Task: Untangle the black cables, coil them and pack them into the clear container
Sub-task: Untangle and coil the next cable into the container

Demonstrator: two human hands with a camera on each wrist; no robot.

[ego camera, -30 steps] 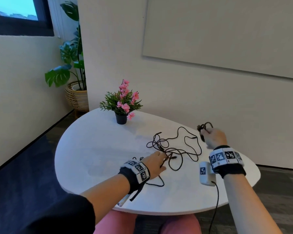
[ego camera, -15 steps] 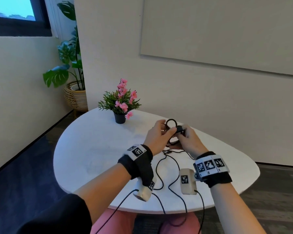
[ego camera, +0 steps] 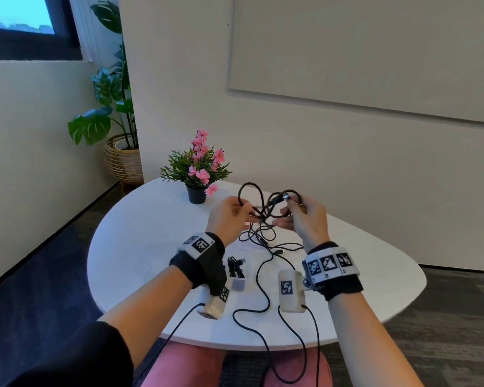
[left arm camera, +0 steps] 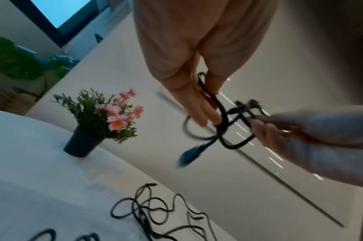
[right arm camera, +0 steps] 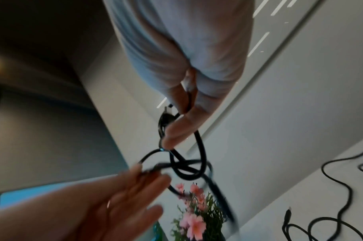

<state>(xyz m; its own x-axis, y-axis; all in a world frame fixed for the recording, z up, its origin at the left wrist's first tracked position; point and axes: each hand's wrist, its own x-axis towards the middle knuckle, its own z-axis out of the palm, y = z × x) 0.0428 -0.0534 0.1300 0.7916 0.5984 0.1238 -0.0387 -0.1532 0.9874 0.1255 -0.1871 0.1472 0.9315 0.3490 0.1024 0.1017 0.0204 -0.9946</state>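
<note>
I hold one black cable (ego camera: 266,203) in loose loops above the white table (ego camera: 140,247). My left hand (ego camera: 229,216) pinches a loop of this cable (left arm camera: 221,114) between thumb and fingers. My right hand (ego camera: 302,216) pinches the other side near a plug, which shows in the right wrist view (right arm camera: 168,112). Between the hands the cable (right arm camera: 186,168) crosses itself in a loose knot, and one connector (left arm camera: 189,155) hangs free. More tangled black cables (ego camera: 263,241) lie on the table under my hands. A small clear container (ego camera: 239,284) near my left wrist holds a coiled black cable (ego camera: 235,266).
A small black pot of pink flowers (ego camera: 197,174) stands at the far left of the table. The leads of the wrist cameras (ego camera: 260,297) trail over the near table edge. A wall runs close behind the table, and a large plant in a basket (ego camera: 123,160) stands on the floor at left.
A second ago my left hand lay on the table tangle and my right held the cable apart. Both hands have since come together, risen, and spread the cable into wider loops.
</note>
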